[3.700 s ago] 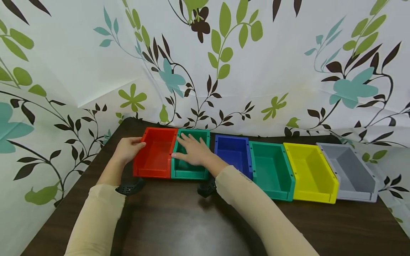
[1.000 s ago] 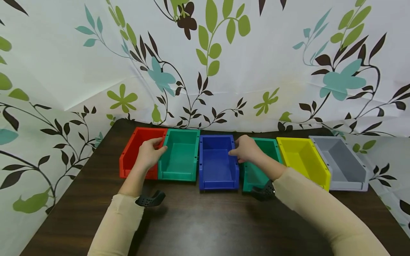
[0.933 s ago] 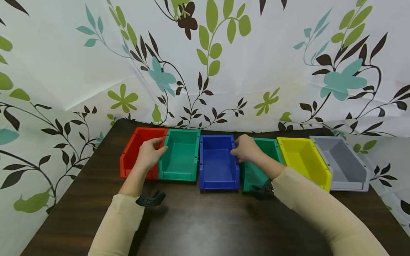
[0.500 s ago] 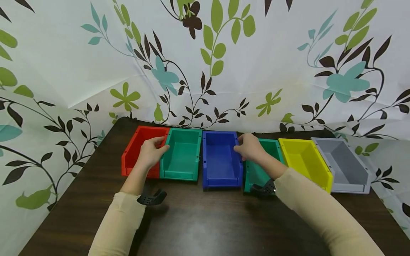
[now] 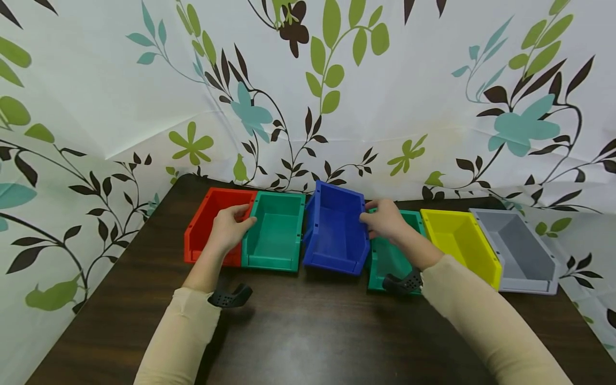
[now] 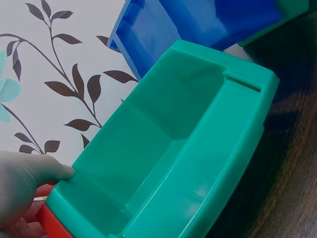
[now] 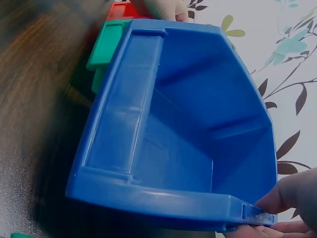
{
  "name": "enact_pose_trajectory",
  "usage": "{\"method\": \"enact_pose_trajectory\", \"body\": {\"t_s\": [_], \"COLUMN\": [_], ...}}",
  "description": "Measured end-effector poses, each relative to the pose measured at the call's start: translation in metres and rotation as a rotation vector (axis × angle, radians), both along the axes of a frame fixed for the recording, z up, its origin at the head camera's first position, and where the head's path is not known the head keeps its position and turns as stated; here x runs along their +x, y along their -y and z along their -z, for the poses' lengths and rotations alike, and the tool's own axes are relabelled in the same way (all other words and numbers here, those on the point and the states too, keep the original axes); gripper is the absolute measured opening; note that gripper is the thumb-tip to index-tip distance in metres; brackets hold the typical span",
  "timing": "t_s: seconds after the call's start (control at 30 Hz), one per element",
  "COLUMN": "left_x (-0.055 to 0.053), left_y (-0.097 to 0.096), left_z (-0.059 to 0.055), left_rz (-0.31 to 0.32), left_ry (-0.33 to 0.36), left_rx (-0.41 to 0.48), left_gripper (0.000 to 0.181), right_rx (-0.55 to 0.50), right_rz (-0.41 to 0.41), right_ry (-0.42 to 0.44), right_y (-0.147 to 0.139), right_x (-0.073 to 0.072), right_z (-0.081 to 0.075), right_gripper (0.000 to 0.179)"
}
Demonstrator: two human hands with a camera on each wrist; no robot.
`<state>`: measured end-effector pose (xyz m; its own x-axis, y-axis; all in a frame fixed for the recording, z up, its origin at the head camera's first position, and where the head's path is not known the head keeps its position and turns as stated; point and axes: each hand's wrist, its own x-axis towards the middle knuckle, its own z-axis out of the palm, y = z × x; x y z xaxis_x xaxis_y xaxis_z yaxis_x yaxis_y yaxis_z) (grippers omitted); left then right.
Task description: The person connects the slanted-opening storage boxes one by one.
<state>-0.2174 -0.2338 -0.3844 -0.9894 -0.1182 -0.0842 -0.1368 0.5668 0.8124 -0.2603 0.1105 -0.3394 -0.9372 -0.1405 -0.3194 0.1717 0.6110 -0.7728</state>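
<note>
My right hand (image 5: 386,220) pinches the right side wall of a blue plastic storage bin (image 5: 338,227). The bin is tilted, raised off the table at least in part, its left side close to a green bin (image 5: 274,235). In the right wrist view, thumb and fingers grip the blue bin's rim near its back corner. On the left, my left hand (image 5: 228,231) holds the adjoining walls of the green bin and a red bin (image 5: 206,227); in the left wrist view its thumb lies on the green rim. Both of these bins look empty inside.
Right of the blue bin stand a second green bin (image 5: 391,264), partly behind my right hand and wrist strap, a yellow bin (image 5: 462,240) and a grey bin (image 5: 517,246). They sit on a dark wooden table (image 5: 303,331) against a leaf-patterned sheet (image 5: 375,107).
My right hand has come from the left green bin to the blue bin, then lifted and tilted it leftward. The left hand has shifted from the red bin's left side to its right wall.
</note>
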Motion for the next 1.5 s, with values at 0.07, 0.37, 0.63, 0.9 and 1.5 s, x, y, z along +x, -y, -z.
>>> {"method": "enact_pose_trajectory", "body": {"t_s": [0.07,0.37,0.63,0.9,1.5], "left_x": [0.0,0.0,-0.001,-0.001,0.0], "left_y": [0.0,-0.002,-0.004,-0.003,-0.002], "left_z": [0.0,0.003,0.003,0.001,0.003], "left_rz": [0.0,-0.004,-0.003,-0.009,-0.018], "left_ry": [-0.002,-0.004,-0.013,-0.008,-0.014], "left_rx": [0.002,0.015,0.007,0.0,-0.014], "left_gripper": [0.053,0.053,0.053,0.053,0.054], "right_rx": [-0.004,0.016,0.014,0.025,0.296], "right_rz": [0.005,0.008,0.006,0.02,-0.098], "right_ry": [0.006,-0.006,-0.009,-0.015,-0.178], "right_y": [0.0,0.0,0.001,0.005,0.034], "right_x": [-0.001,-0.005,-0.007,-0.004,0.012], "right_z": [0.0,0.0,-0.004,-0.007,-0.006], "right_gripper": [0.051,0.051,0.051,0.051,0.096]}}
